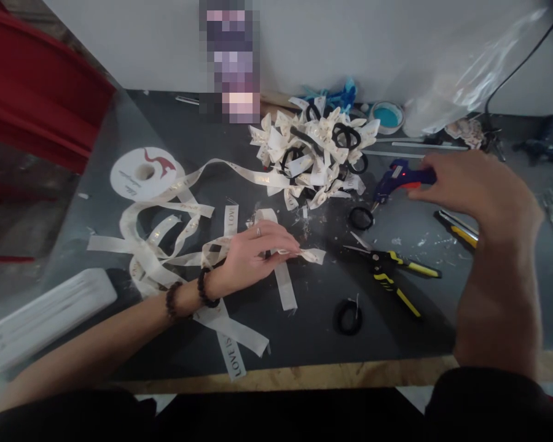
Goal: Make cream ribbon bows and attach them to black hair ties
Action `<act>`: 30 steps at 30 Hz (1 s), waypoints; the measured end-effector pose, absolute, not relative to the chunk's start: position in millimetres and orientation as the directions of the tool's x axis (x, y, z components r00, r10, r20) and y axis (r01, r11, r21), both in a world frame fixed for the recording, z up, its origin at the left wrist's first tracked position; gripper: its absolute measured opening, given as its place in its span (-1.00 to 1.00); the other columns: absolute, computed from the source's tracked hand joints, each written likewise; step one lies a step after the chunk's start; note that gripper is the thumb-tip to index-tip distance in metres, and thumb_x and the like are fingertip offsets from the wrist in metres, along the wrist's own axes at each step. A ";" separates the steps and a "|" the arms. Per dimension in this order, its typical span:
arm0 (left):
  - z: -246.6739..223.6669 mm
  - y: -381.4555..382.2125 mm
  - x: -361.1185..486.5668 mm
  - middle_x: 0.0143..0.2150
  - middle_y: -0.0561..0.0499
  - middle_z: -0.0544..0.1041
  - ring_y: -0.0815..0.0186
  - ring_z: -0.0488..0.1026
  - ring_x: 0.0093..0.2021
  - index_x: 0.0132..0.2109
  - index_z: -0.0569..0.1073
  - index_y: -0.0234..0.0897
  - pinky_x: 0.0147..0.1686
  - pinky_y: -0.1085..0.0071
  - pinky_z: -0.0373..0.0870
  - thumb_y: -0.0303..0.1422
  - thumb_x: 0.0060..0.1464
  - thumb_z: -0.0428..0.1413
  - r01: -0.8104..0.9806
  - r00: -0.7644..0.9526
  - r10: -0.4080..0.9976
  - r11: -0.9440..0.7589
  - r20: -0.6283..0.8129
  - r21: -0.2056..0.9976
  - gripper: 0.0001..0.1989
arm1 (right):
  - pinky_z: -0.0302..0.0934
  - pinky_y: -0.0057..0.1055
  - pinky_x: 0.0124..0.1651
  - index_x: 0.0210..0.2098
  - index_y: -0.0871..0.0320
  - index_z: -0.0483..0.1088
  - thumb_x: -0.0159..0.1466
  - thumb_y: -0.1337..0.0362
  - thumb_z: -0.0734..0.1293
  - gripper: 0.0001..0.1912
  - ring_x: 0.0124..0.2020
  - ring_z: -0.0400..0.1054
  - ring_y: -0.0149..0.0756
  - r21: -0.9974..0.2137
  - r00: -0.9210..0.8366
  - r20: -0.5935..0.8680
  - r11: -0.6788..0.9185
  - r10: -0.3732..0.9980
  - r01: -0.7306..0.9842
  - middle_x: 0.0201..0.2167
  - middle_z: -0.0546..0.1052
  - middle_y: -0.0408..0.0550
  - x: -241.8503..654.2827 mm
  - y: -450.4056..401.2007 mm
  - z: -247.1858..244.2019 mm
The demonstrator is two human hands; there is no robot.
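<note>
My left hand [260, 252] is closed in a pinch on a small cream ribbon bow [313, 255], whose end sticks out to the right of the fingertips. Two dark bead bracelets circle that wrist. At the right, my right hand [461, 184] grips the rear of a blue glue gun [399, 178] with a small red light; its nozzle points down and left, close to a black hair tie [360, 218]. Loose printed ribbon strips [156, 264] lie beneath and left of my left hand. A heap of ribbon bows with black hair ties [313, 153] sits beyond both hands.
A white ribbon spool [131, 175] lies at the left, with a long white case [50, 313] nearer me. Black and yellow snips [387, 267], another hair tie [349, 317] and a yellow cutter [463, 233] are on the dark table [304, 350]. Blue tape [387, 116] sits behind.
</note>
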State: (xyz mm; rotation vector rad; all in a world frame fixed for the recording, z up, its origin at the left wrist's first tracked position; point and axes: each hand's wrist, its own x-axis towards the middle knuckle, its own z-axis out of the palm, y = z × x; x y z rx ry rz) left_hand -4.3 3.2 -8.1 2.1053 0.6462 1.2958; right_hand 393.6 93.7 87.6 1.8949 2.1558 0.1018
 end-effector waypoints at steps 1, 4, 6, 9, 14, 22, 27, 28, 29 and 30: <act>-8.1 2.9 -4.5 -0.18 -0.03 0.73 0.26 0.70 -0.13 -0.09 0.65 -0.17 -0.02 0.28 0.68 -0.49 0.23 0.35 0.106 0.412 0.667 -0.711 0.620 0.695 -0.85 | 0.10 -0.17 -0.22 0.00 0.12 0.55 0.28 -0.11 0.38 -0.51 -0.19 0.47 0.13 0.256 -0.089 -0.140 0.123 0.986 0.959 -0.14 0.65 0.18 394.3 91.2 92.1; -8.0 2.4 -4.6 -0.19 -0.04 0.73 0.26 0.70 -0.13 -0.10 0.65 -0.18 -0.03 0.28 0.67 -0.49 0.23 0.35 0.104 0.414 0.676 -0.701 0.610 0.706 -0.86 | 0.14 -0.16 -0.22 0.05 0.14 0.52 0.28 -0.11 0.37 -0.47 -0.18 0.49 0.12 0.292 -0.069 -0.108 0.098 0.992 0.951 -0.10 0.66 0.19 397.9 85.5 105.0; -7.5 2.4 -4.6 -0.19 -0.05 0.72 0.26 0.69 -0.13 -0.09 0.65 -0.20 -0.03 0.29 0.67 -0.50 0.23 0.34 0.092 0.419 0.674 -0.698 0.609 0.710 -0.86 | 0.18 -0.15 -0.20 0.06 0.12 0.50 0.26 -0.11 0.39 -0.46 -0.18 0.50 0.07 0.258 -0.113 -0.085 0.131 0.990 0.957 -0.09 0.66 0.16 398.6 81.4 113.2; -5.2 2.9 -4.5 -0.17 -0.08 0.72 0.26 0.68 -0.10 -0.11 0.64 -0.23 -0.02 0.31 0.65 -0.52 0.23 0.34 0.080 0.441 0.666 -0.697 0.601 0.713 -0.87 | 0.24 -0.15 -0.17 0.03 0.04 0.50 0.24 -0.24 0.39 -0.43 -0.23 0.51 -0.03 0.145 -0.238 -0.018 0.238 0.971 0.960 -0.18 0.65 0.07 388.1 72.3 124.3; -0.8 3.2 -4.6 -0.11 -0.11 0.72 0.25 0.69 -0.06 -0.13 0.64 -0.22 0.00 0.31 0.66 -0.50 0.23 0.34 0.019 0.515 0.641 -0.673 0.570 0.739 -0.89 | 0.33 -0.09 -0.14 -0.04 0.02 0.51 0.29 -0.28 0.26 -0.44 -0.24 0.57 0.02 -0.038 -0.345 0.202 0.359 0.917 0.933 -0.28 0.62 0.02 340.0 53.4 133.8; -7.0 2.3 -4.1 -0.23 -0.04 0.70 0.24 0.68 -0.20 -0.11 0.67 -0.13 -0.12 0.23 0.66 -0.59 0.21 0.28 -0.006 0.446 0.573 -0.766 0.688 0.642 -0.76 | 0.37 -0.15 -0.14 0.03 0.01 0.46 0.24 0.02 0.42 -0.59 -0.23 0.58 -0.03 -0.169 -0.390 0.285 0.447 0.875 0.879 -0.20 0.65 -0.04 306.1 45.6 127.3; 1.7 0.4 -9.1 -0.24 0.01 0.74 0.26 0.71 -0.23 -0.08 0.62 -0.13 -0.18 0.29 0.66 -0.58 0.22 0.27 0.076 0.414 0.490 -0.858 0.767 0.507 -0.76 | 0.23 -0.21 -0.30 -0.29 0.00 0.33 0.28 0.13 0.42 -0.82 -0.40 0.45 -0.16 -0.072 -0.490 0.225 0.516 0.842 0.853 -0.39 0.53 -0.11 297.8 43.2 128.3; 4.1 -0.1 -11.2 -0.23 0.03 0.75 0.25 0.71 -0.22 -0.10 0.61 -0.11 -0.19 0.28 0.66 -0.53 0.24 0.27 0.114 0.431 0.456 -0.883 0.778 0.455 -0.81 | 0.20 -0.22 -0.33 -0.31 0.00 0.29 0.28 0.15 0.42 -0.80 -0.42 0.43 -0.19 -0.071 -0.516 0.215 0.540 0.829 0.839 -0.41 0.51 -0.13 295.2 41.6 128.2; 6.1 -0.7 -13.5 -0.21 0.05 0.76 0.25 0.71 -0.20 -0.12 0.61 -0.10 -0.18 0.27 0.67 -0.48 0.27 0.26 0.149 0.450 0.421 -0.905 0.787 0.399 -0.86 | 0.18 -0.24 -0.35 -0.31 0.01 0.28 0.27 0.16 0.42 -0.79 -0.44 0.41 -0.22 -0.071 -0.541 0.216 0.566 0.812 0.821 -0.43 0.48 -0.16 292.7 39.9 127.6; 7.8 -1.4 -15.7 -0.20 0.05 0.76 0.23 0.71 -0.19 -0.13 0.61 -0.10 -0.16 0.24 0.67 -0.44 0.29 0.25 0.174 0.468 0.387 -0.922 0.794 0.347 -0.90 | 0.16 -0.26 -0.37 -0.30 0.01 0.28 0.26 0.17 0.43 -0.78 -0.47 0.39 -0.24 -0.066 -0.564 0.234 0.592 0.792 0.803 -0.45 0.47 -0.19 290.3 38.2 126.4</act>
